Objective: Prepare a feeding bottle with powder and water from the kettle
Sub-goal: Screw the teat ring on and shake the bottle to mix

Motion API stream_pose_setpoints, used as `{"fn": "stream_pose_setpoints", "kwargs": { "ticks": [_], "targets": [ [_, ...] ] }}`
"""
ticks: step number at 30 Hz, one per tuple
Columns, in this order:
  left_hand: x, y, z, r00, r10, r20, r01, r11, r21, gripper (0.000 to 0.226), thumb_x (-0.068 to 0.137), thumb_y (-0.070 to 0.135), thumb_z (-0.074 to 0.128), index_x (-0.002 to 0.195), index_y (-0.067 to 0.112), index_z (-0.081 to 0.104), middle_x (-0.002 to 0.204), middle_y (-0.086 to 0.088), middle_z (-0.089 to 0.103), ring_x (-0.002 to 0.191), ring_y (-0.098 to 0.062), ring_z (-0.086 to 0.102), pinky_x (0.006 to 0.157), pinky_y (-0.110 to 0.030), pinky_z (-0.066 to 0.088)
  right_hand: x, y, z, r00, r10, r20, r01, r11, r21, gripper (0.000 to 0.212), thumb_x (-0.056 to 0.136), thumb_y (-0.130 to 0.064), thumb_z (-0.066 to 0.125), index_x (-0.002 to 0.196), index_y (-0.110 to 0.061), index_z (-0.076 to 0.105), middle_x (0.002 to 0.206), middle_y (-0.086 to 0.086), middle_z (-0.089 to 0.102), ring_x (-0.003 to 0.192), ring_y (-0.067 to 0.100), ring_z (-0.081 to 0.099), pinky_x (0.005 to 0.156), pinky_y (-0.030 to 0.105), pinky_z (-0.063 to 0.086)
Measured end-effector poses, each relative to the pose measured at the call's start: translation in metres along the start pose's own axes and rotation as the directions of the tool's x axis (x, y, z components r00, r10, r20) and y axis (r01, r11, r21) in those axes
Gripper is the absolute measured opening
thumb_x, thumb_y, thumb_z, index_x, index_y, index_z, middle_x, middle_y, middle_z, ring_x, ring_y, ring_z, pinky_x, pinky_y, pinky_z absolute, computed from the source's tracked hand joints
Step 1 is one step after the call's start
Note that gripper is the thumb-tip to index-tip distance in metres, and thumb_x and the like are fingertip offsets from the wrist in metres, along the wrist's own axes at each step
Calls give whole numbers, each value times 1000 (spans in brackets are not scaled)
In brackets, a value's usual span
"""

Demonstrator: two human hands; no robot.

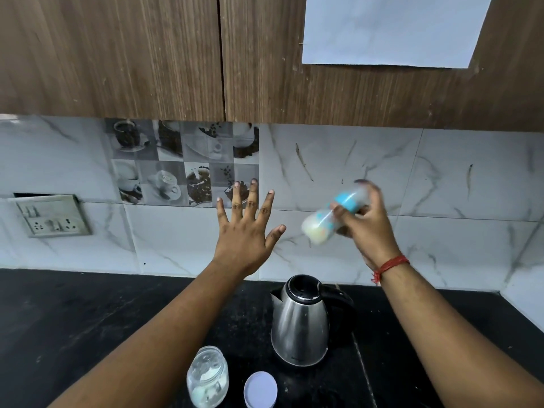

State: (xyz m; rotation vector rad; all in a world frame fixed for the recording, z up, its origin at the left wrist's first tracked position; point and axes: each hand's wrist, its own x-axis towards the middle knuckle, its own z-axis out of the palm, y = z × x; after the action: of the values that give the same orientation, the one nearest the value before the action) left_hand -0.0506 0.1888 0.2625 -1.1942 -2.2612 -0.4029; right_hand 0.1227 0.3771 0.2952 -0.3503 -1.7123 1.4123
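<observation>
My right hand (366, 222) grips a feeding bottle (332, 214) with a blue collar, raised in front of the wall tiles. The bottle is tilted on its side and motion-blurred, with pale whitish content at its lower left end. My left hand (245, 231) is held up beside it, palm away, fingers spread, holding nothing. Below on the black counter stands a steel kettle (300, 322) with a black handle, its lid shut. A clear glass jar (207, 376) with white powder stands open at the front, and its white lid (260, 388) lies beside it.
The black stone counter (88, 319) runs along a marble-tiled wall. A switch and socket plate (53, 216) is mounted on the wall at left. Wooden cabinets (147, 54) hang overhead, close above my hands.
</observation>
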Motion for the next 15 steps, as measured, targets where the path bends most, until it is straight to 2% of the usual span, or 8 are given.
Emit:
{"fn": "stream_pose_setpoints", "kwargs": {
  "ticks": [1, 4, 6, 7, 9, 12, 14, 15],
  "targets": [
    [0, 0, 0, 1000, -7, 6, 7, 1000, -3, 77, 96, 74, -10, 160, 33, -20, 171, -6, -26, 156, -36, -27, 123, -68, -5, 1, 0, -1, 999, 7, -38, -6, 999, 34, 55, 86, -25, 81, 128, -38, 48, 116, 10, 64, 93, 22, 75, 66, 35, 62],
    [-2, 0, 0, 1000, -9, 2, 9, 1000, -2, 77, 95, 74, -12, 160, 34, -21, 171, -7, -25, 156, -36, -26, 123, -69, -5, 0, 1, 0, 997, 36, 74, -35, 999, -5, 56, 85, -21, 83, 127, -38, 51, 119, 18, 63, 94, 27, 74, 66, 37, 62],
    [-2, 0, 0, 1000, -7, 9, 7, 1000, -12, 77, 95, 74, -11, 160, 34, -21, 171, -7, -25, 156, -36, -26, 123, -69, -5, 1, 4, -1, 999, 11, -49, -9, 999, 32, 56, 86, -22, 81, 129, -37, 48, 117, 14, 64, 94, 23, 74, 68, 39, 63],
    [-2, 0, 1, 1000, -9, 12, 9, 1000, -15, 77, 95, 74, -12, 160, 34, -21, 171, -7, -25, 156, -36, -26, 123, -68, -6, 0, 4, -2, 999, 20, -51, -18, 999, 36, 57, 85, -25, 82, 129, -38, 48, 117, 14, 64, 93, 21, 75, 68, 41, 63],
    [-3, 0, 1, 1000, -6, 8, 6, 1000, -10, 77, 95, 74, -12, 160, 34, -22, 171, -6, -26, 156, -36, -28, 123, -68, -6, -1, 2, 1, 999, 31, 38, -30, 999, -19, 63, 76, -32, 87, 127, -41, 51, 114, 14, 64, 89, 20, 75, 68, 41, 64],
    [-1, 0, 1, 1000, -10, 22, 10, 1000, -8, 78, 94, 74, -12, 160, 34, -22, 171, -6, -26, 156, -36, -28, 123, -68, -6, 2, 3, -4, 995, 4, -96, 1, 999, 47, 56, 83, -28, 84, 126, -40, 49, 115, 9, 63, 94, 21, 75, 68, 40, 63],
    [-1, 1, 0, 1000, -7, 16, 7, 1000, -6, 78, 94, 74, -12, 160, 33, -21, 170, -6, -27, 156, -36, -28, 123, -68, -6, 0, 1, -2, 1000, 24, -1, -24, 1000, 2, 54, 83, -24, 84, 122, -44, 52, 117, 15, 63, 95, 26, 75, 66, 39, 63],
    [-1, 1, -1, 1000, -4, 13, 4, 1000, -5, 78, 95, 74, -11, 160, 33, -21, 170, -6, -27, 156, -36, -28, 123, -68, -6, 0, 2, -2, 1000, 13, 3, -13, 1000, -18, 54, 83, -24, 84, 123, -44, 53, 117, 16, 64, 94, 25, 75, 66, 40, 63]
  ]
}}
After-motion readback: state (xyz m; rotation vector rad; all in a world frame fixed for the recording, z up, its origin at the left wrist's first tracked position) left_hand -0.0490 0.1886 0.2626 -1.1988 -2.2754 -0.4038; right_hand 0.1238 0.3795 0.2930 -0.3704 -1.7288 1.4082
